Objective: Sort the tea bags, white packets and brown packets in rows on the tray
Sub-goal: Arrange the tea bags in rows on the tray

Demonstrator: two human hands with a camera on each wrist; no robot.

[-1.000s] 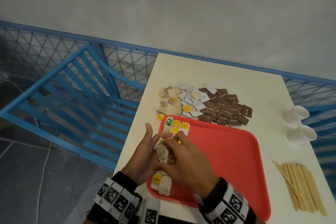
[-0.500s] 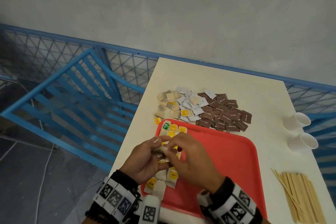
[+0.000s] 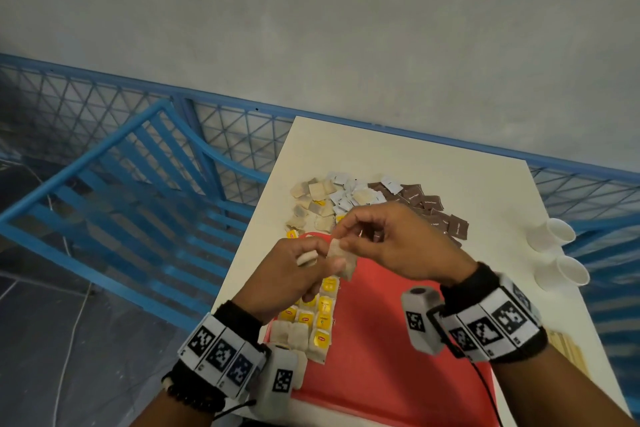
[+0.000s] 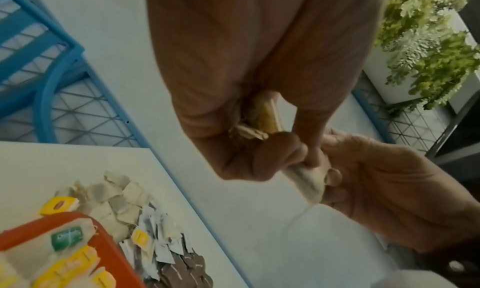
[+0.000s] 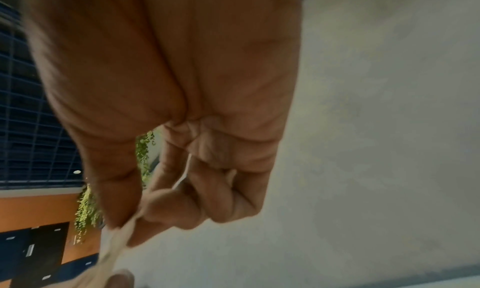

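Both hands meet above the far left edge of the red tray [image 3: 381, 367]. My right hand [image 3: 343, 242] pinches a beige tea bag [image 3: 343, 262] by its top, and my left hand [image 3: 320, 258] touches the same bag. In the left wrist view the left hand [image 4: 262, 148] also grips a few tea bags [image 4: 262, 116] in its palm. The right wrist view shows the pinched tea bag [image 5: 116, 243] and its thread [image 5: 185, 175]. A row of tea bags [image 3: 320, 319] with yellow tags lies along the tray's left side. Loose tea bags [image 3: 308, 208], white packets [image 3: 344, 196] and brown packets [image 3: 446, 218] are piled beyond the tray.
Two white paper cups [image 3: 557, 234] lie on their sides at the table's right edge, with wooden stirrers [image 3: 568, 348] nearer me. The white table [image 3: 433, 163] ends close to the left of the tray. Blue railings [image 3: 138, 204] stand to the left and behind.
Both hands have risen from low over the tray's near left side to above its far left edge. The tea bag now hangs stretched between them, and the placed row shows below.
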